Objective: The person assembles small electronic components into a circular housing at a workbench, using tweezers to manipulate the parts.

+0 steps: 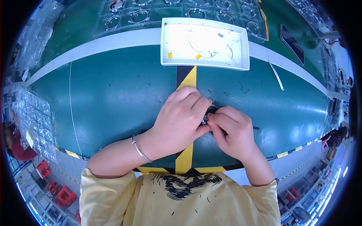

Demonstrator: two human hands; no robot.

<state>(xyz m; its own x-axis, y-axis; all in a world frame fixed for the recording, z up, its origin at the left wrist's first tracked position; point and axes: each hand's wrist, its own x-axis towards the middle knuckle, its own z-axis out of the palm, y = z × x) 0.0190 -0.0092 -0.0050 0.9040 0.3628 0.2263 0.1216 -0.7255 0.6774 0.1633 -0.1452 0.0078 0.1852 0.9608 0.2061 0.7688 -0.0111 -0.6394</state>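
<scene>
My left hand (pixel 183 113) is closed, thumb and fingers pinching a small round part with a dark face and silvery rim, likely a watch case (pixel 212 109). From the other side my right hand (pixel 233 130) meets it, fingers bent and pressed at its edge. Most of the part is covered by my fingers. A thin dark stick end (pixel 256 128) shows just past the right hand; whether that hand grips it is hidden. Both hands are over the green mat (pixel 124 94), at the yellow and black tape strip (pixel 185 152).
Ahead stands a white open box (pixel 243 56) with black trimmings and yellow scraps inside. Behind it, a clear tray (pixel 158 17) holds several metal watch rings. Tweezers (pixel 276 75) and a phone (pixel 292 44) lie right. Clear blister trays (pixel 36 120) sit left; black shreds dot the mat.
</scene>
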